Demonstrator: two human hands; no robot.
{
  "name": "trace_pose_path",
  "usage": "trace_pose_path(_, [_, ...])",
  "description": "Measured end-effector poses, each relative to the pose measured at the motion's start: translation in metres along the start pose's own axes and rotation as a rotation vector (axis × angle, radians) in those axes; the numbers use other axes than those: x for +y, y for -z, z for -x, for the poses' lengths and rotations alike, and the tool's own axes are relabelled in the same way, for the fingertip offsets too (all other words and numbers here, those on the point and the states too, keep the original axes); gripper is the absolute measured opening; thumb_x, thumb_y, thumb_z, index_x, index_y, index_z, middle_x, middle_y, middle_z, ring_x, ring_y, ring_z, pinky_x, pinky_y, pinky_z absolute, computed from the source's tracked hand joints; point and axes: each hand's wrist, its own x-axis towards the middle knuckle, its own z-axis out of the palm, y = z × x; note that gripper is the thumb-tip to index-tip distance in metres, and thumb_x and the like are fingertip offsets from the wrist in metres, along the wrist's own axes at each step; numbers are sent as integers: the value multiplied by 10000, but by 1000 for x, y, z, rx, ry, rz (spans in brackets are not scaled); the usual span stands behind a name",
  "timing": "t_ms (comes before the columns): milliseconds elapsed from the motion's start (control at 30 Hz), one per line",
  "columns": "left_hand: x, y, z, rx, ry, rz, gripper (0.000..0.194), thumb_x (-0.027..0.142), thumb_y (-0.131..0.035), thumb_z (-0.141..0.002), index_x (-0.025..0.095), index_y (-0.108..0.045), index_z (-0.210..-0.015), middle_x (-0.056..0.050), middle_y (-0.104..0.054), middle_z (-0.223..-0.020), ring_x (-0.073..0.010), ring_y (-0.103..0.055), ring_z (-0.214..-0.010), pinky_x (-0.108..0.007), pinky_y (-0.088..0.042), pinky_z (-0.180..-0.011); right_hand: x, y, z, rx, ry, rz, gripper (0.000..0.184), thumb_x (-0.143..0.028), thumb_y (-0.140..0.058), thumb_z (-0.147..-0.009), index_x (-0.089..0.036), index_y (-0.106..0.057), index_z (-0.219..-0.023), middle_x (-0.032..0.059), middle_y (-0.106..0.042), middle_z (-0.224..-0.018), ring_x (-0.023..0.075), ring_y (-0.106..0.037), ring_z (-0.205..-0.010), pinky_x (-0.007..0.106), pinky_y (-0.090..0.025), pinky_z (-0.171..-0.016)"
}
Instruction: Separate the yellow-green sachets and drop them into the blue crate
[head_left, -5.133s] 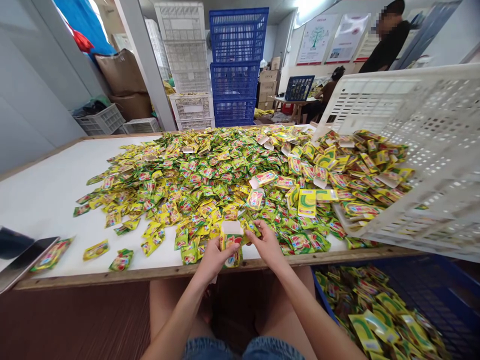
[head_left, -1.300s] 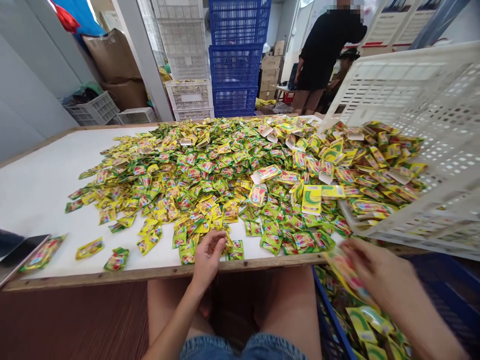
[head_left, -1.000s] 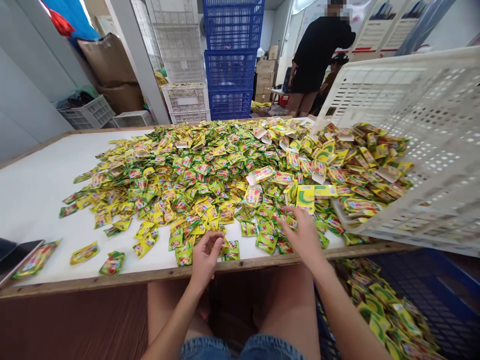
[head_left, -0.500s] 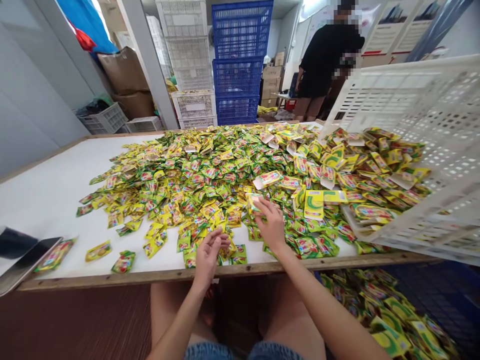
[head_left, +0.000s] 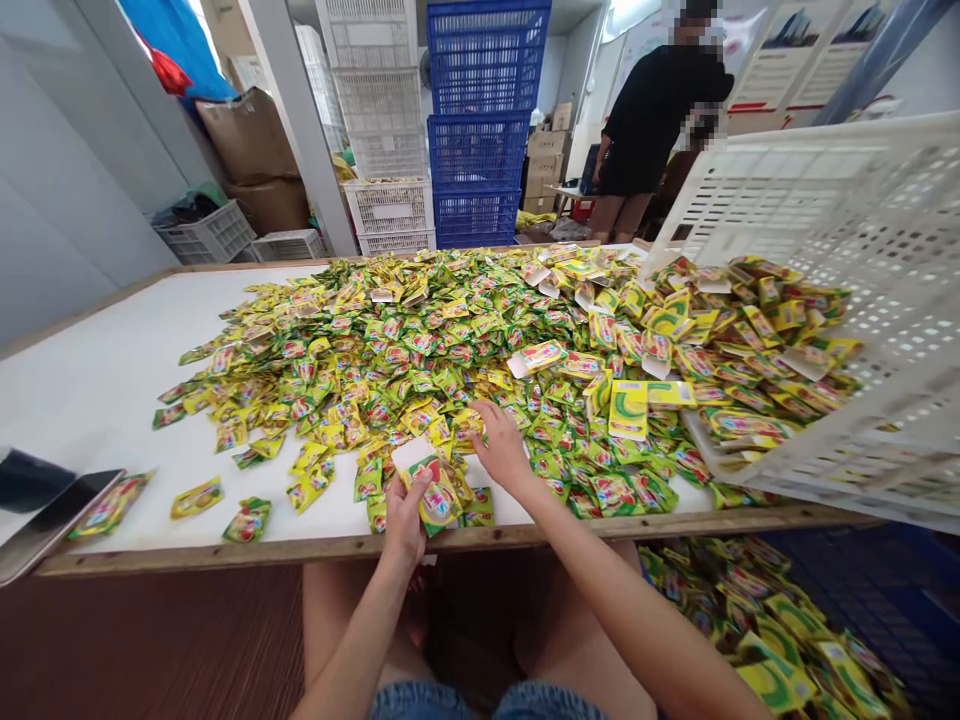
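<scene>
A big heap of small yellow-green sachets (head_left: 450,340) covers the white table (head_left: 90,380). My left hand (head_left: 405,515) is closed round a small yellow-green carton (head_left: 429,485) with a white flap, held at the table's near edge. My right hand (head_left: 501,448) lies on the sachets just right of the carton, fingers curled on the pile; what they grip, if anything, is hidden. Flat carton blanks (head_left: 626,405) lie on the heap farther right.
A tilted white crate (head_left: 862,260) spills sachets and cartons at the right. Below it a blue crate (head_left: 885,600) holds filled cartons. A phone (head_left: 45,520) lies at the left edge. A person in black (head_left: 652,110) stands behind, near stacked blue (head_left: 484,120) and white crates (head_left: 375,110).
My right hand dropped a carton into the blue crate, came back to the heap and picked up another. That carton now sits in my left hand, and my right hand has moved left onto the sachets.
</scene>
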Motion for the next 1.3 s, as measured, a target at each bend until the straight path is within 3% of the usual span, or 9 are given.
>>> trace_pose_path(100, [-1,1,-1,4,0,0,510,290,-725,-640,140,-525,-1085,-66,-682,-918,-206,-654,-817,-297,-505,-730,11,-16,-12,-128,-47,175,603,-264,-610,-740,-185,-388,-1295,123,-476,-1112,264,-421,-1024,390,-353,-869])
trace_pose_path(233, [-1,1,0,-34,16,14,466,279,-718,-653,132,-535,-1056,-58,-688,-873,-196,-658,-781,-301,-507,-728,18,-25,-10,-181,-36,216,456,-305,-676,-695,-199,-527,-1113,106,-483,-1028,259,-421,-974,369,-358,-826])
trace_pose_path(400, [0,-1,2,-55,19,-19,453,303,-719,-648,126,-545,-1027,-79,-690,-863,-223,-658,-804,-311,-512,-708,19,-21,-7,-205,-16,223,338,-285,-635,-734,-178,-522,-1033,105,-478,-1105,258,-399,-1010,378,-337,-835])
trace_pose_path(567, [0,-2,3,-90,14,-38,462,317,-715,-649,111,-546,-1025,-104,-683,-891,-230,-658,-779,-325,-513,-687,14,-24,-15,-283,69,189,553,-160,-621,-709,-253,-437,-1222,70,-460,-1227,248,-380,-1072,396,-287,-891])
trace_pose_path(767, [-2,4,2,-67,-7,-79,396,314,-715,-652,109,-566,-956,-86,-685,-857,-196,-655,-746,-300,-506,-703,16,-10,-19,-270,1,95,409,-168,-706,-595,-171,-553,-975,112,-509,-1131,290,-394,-1060,425,-288,-883])
trace_pose_path(933, [-1,2,2,-72,42,-84,441,334,-736,-616,95,-582,-952,-103,-687,-843,-220,-656,-735,-313,-512,-661,27,17,3,-247,-108,-124,265,-235,-609,-725,-170,-515,-965,33,-601,-829,188,-542,-807,330,-393,-766])
trace_pose_path(1000, [2,-2,4,-102,65,-80,421,327,-738,-611,92,-598,-930,-103,-687,-846,-214,-655,-736,-309,-510,-671,28,26,12,-229,-137,-216,281,-284,-576,-759,-165,-497,-1001,27,-612,-863,165,-565,-789,289,-424,-723])
trace_pose_path(1133, [8,-14,10,-237,153,-102,374,289,-738,-618,100,-624,-920,-94,-688,-850,-203,-654,-730,-314,-508,-698,16,39,24,-217,-204,-649,334,-342,-568,-771,-159,-506,-1044,53,-601,-1028,172,-560,-949,308,-429,-831])
trace_pose_path(1300, [13,-25,18,-299,178,-115,375,294,-723,-644,100,-633,-952,-106,-686,-868,-223,-654,-746,-343,-511,-712,-6,45,30,-226,-336,-1102,372,-413,-605,-745,-165,-518,-1009,42,-612,-969,156,-576,-878,301,-456,-800])
